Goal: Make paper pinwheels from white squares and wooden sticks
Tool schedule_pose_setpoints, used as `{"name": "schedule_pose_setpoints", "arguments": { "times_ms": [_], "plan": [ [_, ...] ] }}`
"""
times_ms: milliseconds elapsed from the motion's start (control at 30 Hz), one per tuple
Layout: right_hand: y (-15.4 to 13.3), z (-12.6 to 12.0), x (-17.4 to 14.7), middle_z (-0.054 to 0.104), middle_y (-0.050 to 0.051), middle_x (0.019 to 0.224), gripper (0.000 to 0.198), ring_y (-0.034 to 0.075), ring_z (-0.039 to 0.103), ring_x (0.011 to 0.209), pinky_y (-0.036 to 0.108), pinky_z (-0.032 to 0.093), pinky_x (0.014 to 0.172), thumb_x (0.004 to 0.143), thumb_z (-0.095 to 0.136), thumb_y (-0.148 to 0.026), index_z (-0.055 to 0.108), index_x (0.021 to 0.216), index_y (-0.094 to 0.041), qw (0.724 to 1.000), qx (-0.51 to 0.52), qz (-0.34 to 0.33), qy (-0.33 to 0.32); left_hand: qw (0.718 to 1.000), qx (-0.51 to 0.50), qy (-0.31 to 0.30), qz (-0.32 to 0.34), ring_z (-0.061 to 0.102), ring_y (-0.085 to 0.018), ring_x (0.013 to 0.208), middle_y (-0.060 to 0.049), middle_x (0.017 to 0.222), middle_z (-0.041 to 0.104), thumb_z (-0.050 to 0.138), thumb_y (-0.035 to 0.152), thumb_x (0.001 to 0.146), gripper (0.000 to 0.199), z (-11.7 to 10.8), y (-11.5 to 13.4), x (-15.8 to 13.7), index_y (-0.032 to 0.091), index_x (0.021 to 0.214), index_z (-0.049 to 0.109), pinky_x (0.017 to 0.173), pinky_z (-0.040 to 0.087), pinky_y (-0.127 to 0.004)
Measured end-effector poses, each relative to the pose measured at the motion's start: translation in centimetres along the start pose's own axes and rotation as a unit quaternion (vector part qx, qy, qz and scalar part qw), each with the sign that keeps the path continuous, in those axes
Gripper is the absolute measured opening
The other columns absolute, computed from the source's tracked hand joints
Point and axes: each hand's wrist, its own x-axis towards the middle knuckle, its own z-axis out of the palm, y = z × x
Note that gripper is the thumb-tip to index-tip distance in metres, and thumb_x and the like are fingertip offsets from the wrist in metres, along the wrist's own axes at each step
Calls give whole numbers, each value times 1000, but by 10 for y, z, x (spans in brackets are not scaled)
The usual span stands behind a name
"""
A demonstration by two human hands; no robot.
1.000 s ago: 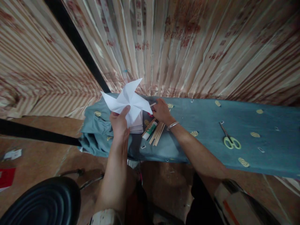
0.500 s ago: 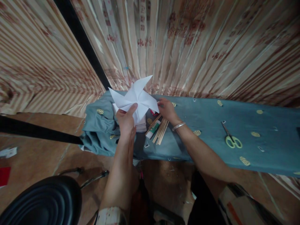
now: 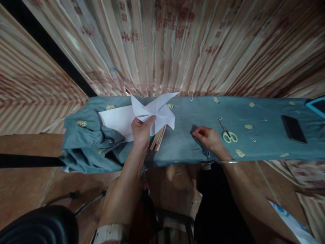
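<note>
My left hand (image 3: 142,131) is closed on a white folded-paper pinwheel (image 3: 162,114), thumb pressed on its front near the centre. Below the pinwheel, a bundle of thin wooden sticks (image 3: 158,139) lies partly covered, and only a bit of green from the glue stick shows beside it. White paper sheets (image 3: 116,119) rest to the left, behind the hand. My right hand (image 3: 208,138) is low over the cloth, its fingertips pinched together at the surface; whatever is between them is too small to make out. Scissors (image 3: 230,136) with pale yellow-green handles lie just right of that hand.
A blue-grey patterned cloth (image 3: 182,149) covers the long narrow table, bunched at the left end. Toward the right lie a dark phone-like slab (image 3: 294,129) and a blue-edged device (image 3: 316,107). Striped curtains (image 3: 165,61) hang behind. A black stool (image 3: 38,223) stands at lower left.
My right hand has left the pinwheel's right side and moved right, down to the cloth near the scissors. The left hand still holds the pinwheel. The view has shifted right.
</note>
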Motion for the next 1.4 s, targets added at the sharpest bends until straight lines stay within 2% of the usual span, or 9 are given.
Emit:
{"name": "schedule_pose_setpoints", "arguments": {
  "times_ms": [167,400,567,700,800,900,1000,1133,1400],
  "plan": [
    [2,0,-11,74,5,74,9,22,70,69,30,45,64,83,65,-30,68,80,-22,967,-246,-59,30,998,25,-36,-48,59,-12,55,3,62,68,82,25,49,26,21,-23,-10,14,67,66,58,48,-24],
    [6,2,-17,77,11,88,12,26,72,78,31,46,66,90,58,-27,67,92,-20,939,-315,-137,3,995,47,-66,-51,61,-13,61,1,68,69,80,24,52,25,38,-40,-16,15,72,68,63,49,-26],
    [10,-4,-21,75,11,89,16,24,70,77,31,48,68,87,53,-17,66,96,-19,959,-239,-151,6,993,69,-89,-47,63,-16,64,1,70,71,79,25,53,24,49,-55,-21,16,73,68,64,51,-28],
    [9,-19,-26,70,2,72,8,18,64,64,29,48,63,83,61,-29,65,80,-23,994,-34,-91,45,989,93,-103,-46,66,-18,68,-1,74,72,78,26,55,25,56,-65,-25,17,76,69,67,52,-29],
    [-4,-29,-32,68,-1,67,15,15,62,62,28,50,61,77,71,-36,66,77,-23,982,161,-73,61,987,96,-118,-46,67,-18,70,-1,76,74,78,25,57,26,63,-67,-31,16,80,70,68,52,-29],
    [-22,-26,-38,70,-1,71,18,14,64,64,29,54,65,71,78,-36,68,80,-23,960,263,-69,59,981,129,-141,-43,66,-18,69,-2,76,74,76,23,60,22,69,-67,-38,16,80,71,65,50,-27],
    [-34,-14,-38,71,-1,73,16,15,65,68,30,55,68,71,78,-35,68,78,-24,952,293,-75,49,974,169,-148,-32,66,-18,70,-3,76,74,73,21,63,18,73,-70,-44,15,79,71,63,49,-26],
    [-37,-1,-33,69,-2,69,8,13,60,62,27,51,61,73,74,-29,68,74,-24,964,245,-76,69,970,184,-157,0,66,-19,72,-3,79,74,72,19,64,18,76,-73,-45,16,82,70,66,49,-26],
    [-36,2,-25,70,-2,69,5,14,61,64,28,50,62,74,72,-28,70,77,-24,962,251,-68,85,960,212,-180,10,66,-19,71,-2,78,74,70,17,68,15,78,-67,-46,18,83,72,64,48,-26]
  ]
}}
